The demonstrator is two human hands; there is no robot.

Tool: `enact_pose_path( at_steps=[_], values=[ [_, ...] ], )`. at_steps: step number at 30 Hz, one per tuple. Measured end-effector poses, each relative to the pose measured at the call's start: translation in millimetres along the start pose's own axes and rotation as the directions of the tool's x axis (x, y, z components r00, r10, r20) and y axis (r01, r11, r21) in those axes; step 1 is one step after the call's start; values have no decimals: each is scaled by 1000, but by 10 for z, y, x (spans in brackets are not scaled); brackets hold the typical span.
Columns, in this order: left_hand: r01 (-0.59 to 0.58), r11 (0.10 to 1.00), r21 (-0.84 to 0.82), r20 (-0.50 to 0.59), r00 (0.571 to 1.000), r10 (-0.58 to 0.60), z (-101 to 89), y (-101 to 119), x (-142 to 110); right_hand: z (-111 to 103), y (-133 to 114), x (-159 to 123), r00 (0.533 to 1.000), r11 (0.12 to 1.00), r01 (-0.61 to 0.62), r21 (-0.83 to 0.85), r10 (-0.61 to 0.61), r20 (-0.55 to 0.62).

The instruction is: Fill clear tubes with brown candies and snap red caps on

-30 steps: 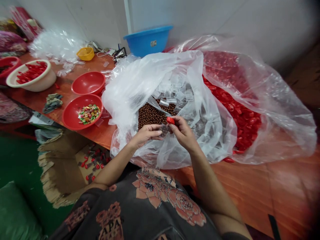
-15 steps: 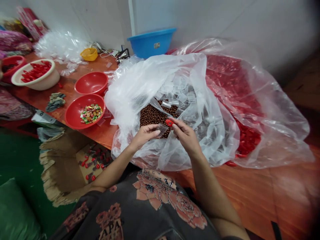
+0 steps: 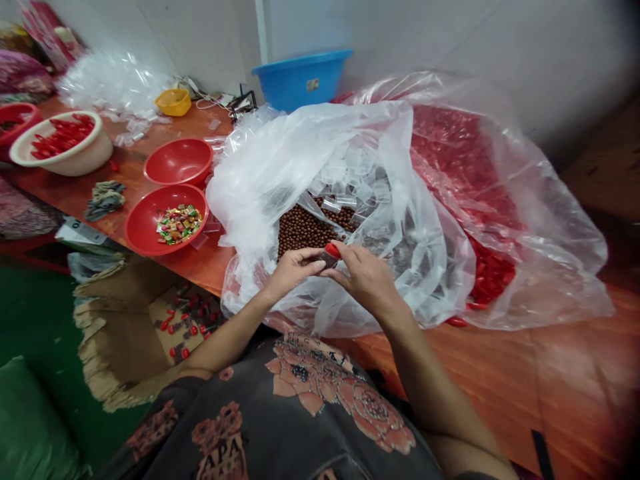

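Here, the left hand (image 3: pixel 294 272) pinches a see-through container (image 3: pixel 327 259) nearside of the brown balls (image 3: pixel 304 230). The right hand (image 3: pixel 369 275) clasps the red cap (image 3: pixel 331 249) at its right end.

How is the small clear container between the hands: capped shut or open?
Cannot tell: the red cap is at one end of the container, but the right hand partly hides the join.

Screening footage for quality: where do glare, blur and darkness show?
Head view: glare streaks the clear bag at right; head view: the far-right edge is dark and blurred; head view: left hand and right hand look clear, the red cap between them less so.
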State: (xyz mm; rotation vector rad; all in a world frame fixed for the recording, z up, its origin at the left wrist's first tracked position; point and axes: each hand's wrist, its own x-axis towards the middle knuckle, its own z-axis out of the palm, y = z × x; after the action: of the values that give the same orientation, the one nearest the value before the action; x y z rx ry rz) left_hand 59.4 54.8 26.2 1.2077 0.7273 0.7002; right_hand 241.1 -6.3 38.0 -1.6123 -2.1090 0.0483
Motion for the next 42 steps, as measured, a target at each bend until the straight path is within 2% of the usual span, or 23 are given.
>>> enact_pose_path(
  at_steps=[3,8,15,20,24,27,30,33,36,39,40,42],
  values=[
    [-14,1000,0,-25,1000,14,32,16,-5,25,13,-19,996,987,83,-135,-85,-14],
    [-25,997,73,-30,999,28,53,23,-38,-8,74,-35,989,956,136,-259,-146,-19],
    [-65,974,216,18,998,63,46,62,-84,-69,150,-40,984,959,172,-226,-176,1],
    [-38,973,228,-41,998,48,33,-9,-96,-11,93,-28,980,947,188,-261,-197,-8],
    [-32,989,142,-54,998,40,55,-37,-97,56,46,-12,968,934,206,-290,-239,-82],
    [17,998,-57,-58,998,-20,135,-46,-67,100,17,-13,947,921,246,-302,-295,-126],
    [125,955,-268,-34,990,-139,251,-113,-21,146,-15,-22,940,914,265,-308,-315,-127],
    [104,950,-295,-113,983,-143,347,-201,6,184,-40,-25,934,909,286,-303,-335,-124],
    [91,959,-269,-167,976,-139,390,-216,7,176,-55,-9,945,924,292,-248,-319,-77],
    [141,935,-326,-124,974,-190,375,-139,-5,117,-45,7,972,969,235,-76,-235,13],
    [158,924,-349,-93,975,-202,359,-104,-11,97,-31,5,981,981,192,18,-192,40],
    [188,905,-381,-29,976,-215,318,-39,-27,81,13,-15,997,967,30,253,-47,61]
  ],
)
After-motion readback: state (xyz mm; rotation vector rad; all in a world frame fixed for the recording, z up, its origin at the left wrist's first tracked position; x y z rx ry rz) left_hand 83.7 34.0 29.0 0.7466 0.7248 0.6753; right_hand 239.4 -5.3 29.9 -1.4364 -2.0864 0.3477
